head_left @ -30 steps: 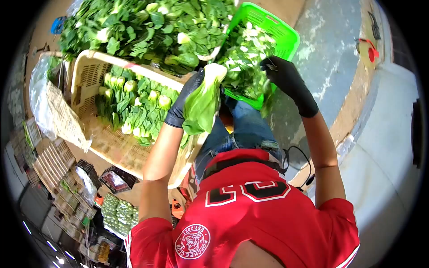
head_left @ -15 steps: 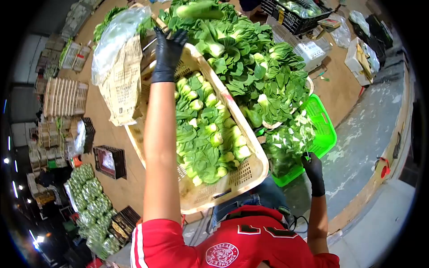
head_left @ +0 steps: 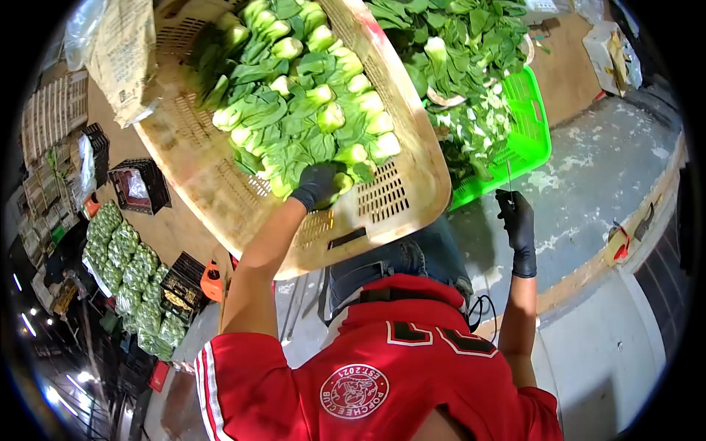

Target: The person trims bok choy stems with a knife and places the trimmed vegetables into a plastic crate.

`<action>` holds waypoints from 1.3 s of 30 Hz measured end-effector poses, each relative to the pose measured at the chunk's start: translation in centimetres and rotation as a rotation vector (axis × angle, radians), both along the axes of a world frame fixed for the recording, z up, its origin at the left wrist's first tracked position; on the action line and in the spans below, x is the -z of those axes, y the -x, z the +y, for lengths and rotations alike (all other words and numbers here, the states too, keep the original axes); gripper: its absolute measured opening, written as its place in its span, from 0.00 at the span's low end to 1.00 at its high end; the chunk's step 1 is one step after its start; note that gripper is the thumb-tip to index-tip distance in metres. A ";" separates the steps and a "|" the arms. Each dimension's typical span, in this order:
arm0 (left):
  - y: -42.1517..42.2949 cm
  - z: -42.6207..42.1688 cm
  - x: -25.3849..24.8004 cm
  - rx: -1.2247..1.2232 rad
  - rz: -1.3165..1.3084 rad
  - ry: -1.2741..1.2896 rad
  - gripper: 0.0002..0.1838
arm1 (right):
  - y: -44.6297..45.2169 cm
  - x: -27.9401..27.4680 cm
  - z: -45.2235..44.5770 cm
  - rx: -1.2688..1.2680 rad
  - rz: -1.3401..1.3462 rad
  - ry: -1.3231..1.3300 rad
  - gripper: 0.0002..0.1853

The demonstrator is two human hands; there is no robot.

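Observation:
My left hand (head_left: 319,187), in a black glove, is closed around a bok choy (head_left: 342,183) at the near edge of the rows in the beige crate (head_left: 430,192). Its fingertips are partly hidden among the leaves. Rows of bok choy (head_left: 287,103) lie in the crate with their pale bases showing. My right hand (head_left: 518,224), also gloved in black, holds a thin knife (head_left: 509,173) with its blade pointing away from me, just beside the green basket (head_left: 535,125). Cut leaves (head_left: 478,128) fill the left part of that basket.
A heap of leafy bok choy (head_left: 463,44) stands beyond the crate. Paper and clear plastic (head_left: 121,59) hang at the crate's far left. Black crates (head_left: 140,187) and bagged greens (head_left: 129,272) are on the left. A white foam box (head_left: 607,55) is at the upper right.
My left hand, open over the crate's far side half a second ago, has come nearer and closed on a bok choy. The bok choy it held one second ago has left it. My right hand keeps the knife.

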State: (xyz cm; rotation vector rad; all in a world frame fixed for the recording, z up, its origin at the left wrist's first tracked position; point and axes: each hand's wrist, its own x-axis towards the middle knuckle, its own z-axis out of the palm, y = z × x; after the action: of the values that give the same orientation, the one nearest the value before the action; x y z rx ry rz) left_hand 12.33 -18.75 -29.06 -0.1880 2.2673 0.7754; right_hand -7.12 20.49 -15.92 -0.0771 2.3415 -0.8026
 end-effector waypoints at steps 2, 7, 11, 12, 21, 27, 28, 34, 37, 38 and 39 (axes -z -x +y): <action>-2.6 2.3 2.5 -0.039 -0.168 0.133 0.26 | -0.9 -0.1 0.2 0.064 -0.050 0.007 0.09; -2.8 2.6 3.3 -0.298 -0.190 0.010 0.34 | -2.9 -0.5 -0.6 0.047 -0.070 0.010 0.12; -2.2 2.1 -2.7 -0.627 -0.014 -0.478 0.35 | -4.9 -1.9 -2.5 -0.082 -0.038 0.006 0.14; -0.4 2.5 -7.3 -0.645 0.043 -0.485 0.34 | -5.2 -3.0 -4.1 -0.130 -0.084 0.096 0.13; 9.0 13.1 -24.0 -0.372 0.369 -0.640 0.37 | -3.8 -11.9 -5.4 -0.492 0.466 0.326 0.10; 12.4 17.9 -24.3 -0.077 0.641 -0.507 0.32 | -4.5 -13.3 -0.7 -0.333 0.461 0.182 0.10; 12.9 18.7 -25.1 -0.072 0.611 -0.552 0.29 | -4.7 -13.2 -0.1 -0.293 0.467 0.163 0.10; 14.2 21.8 -24.5 -0.065 0.550 -0.606 0.33 | -5.7 -0.6 9.8 0.181 0.063 -0.016 0.12; 15.0 22.5 -23.2 -0.147 0.468 -0.779 0.31 | -7.0 -3.9 9.1 0.397 0.025 0.173 0.16; 15.4 23.4 -24.0 -0.228 0.373 -0.820 0.27 | -6.4 -6.5 7.0 0.458 0.121 0.368 0.20; 15.3 23.8 -22.7 -0.221 0.415 -0.826 0.25 | -6.3 -8.0 5.1 0.496 0.207 0.579 0.25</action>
State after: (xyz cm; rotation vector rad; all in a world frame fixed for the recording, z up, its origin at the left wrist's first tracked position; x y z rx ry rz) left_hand -2.93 5.07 -6.35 0.1302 2.0979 1.9351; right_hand -0.86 25.57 -7.88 0.1909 2.2635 -1.7753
